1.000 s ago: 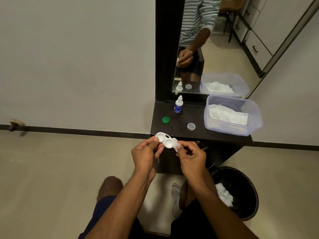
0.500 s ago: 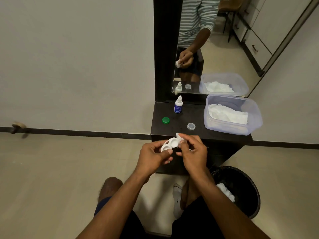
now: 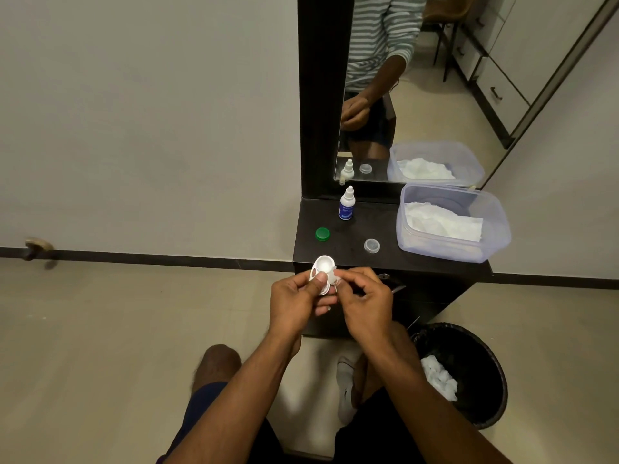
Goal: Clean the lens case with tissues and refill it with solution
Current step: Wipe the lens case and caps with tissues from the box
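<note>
Scanning left to right: green cap (image 3: 322,234) sat loose on the counter (image 3: 388,256), near its left edge. Solution bottle (image 3: 346,204) stood upright behind it by the mirror (image 3: 402,95), nozzle bare. Clear cap (image 3: 371,245) lay mid-counter; tissue tub (image 3: 452,222) was at the right end with tissues inside. Bin (image 3: 469,373) on the floor below right held used tissue.

Lens case (image 3: 323,267) was in the air just in front of the counter edge, tilted, one well facing the camera. Left hand (image 3: 294,303) was closed on the case, thumb pressed across its middle. Right hand (image 3: 365,303) had fingers curled, fingertips pinched at the case's right side; a small white bit showed there, probably a tissue scrap, too small to confirm.

Judgement: wiping step underway, refill not started.

Risks:
- Case was held over the floor, not the counter. A slip from the thumb grip would drop it.
- Both caps were loose near the edge; a reach for the bottle could knock them off.
- Tissue lint left in a well would contaminate the solution.
- Open nozzle could get touched and dirtied.
</note>
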